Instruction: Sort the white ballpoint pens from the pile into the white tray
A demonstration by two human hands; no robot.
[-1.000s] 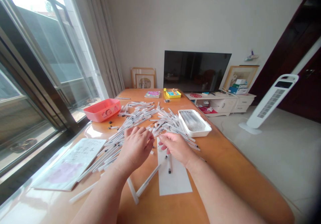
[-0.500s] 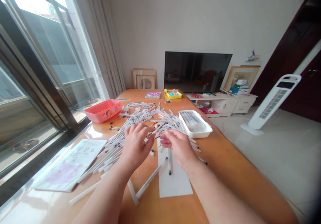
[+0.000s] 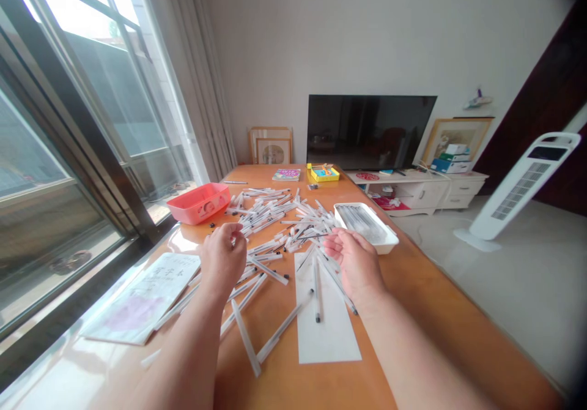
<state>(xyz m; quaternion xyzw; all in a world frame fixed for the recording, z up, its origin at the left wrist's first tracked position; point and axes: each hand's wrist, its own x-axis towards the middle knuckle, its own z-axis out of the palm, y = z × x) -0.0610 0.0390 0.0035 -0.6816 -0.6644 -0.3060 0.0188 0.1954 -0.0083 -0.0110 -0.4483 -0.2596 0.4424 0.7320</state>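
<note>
My left hand hovers over the left side of a pile of white pens on an orange wooden table. Its fingertips are pinched together on something too small to make out. My right hand is raised beside a white tray, fingers curled round what looks like a thin pen refill pointing left. A white paper sheet lies between my forearms, and a single pen rests on it.
A red basket stands at the table's left by the window. A printed booklet lies near the left edge. A yellow box and a small book sit at the far end. A tower fan stands on the floor to the right.
My hands, which were together over the pens, have drawn apart, the left one moving left and the right one moving right toward the tray. The camera view has shifted slightly.
</note>
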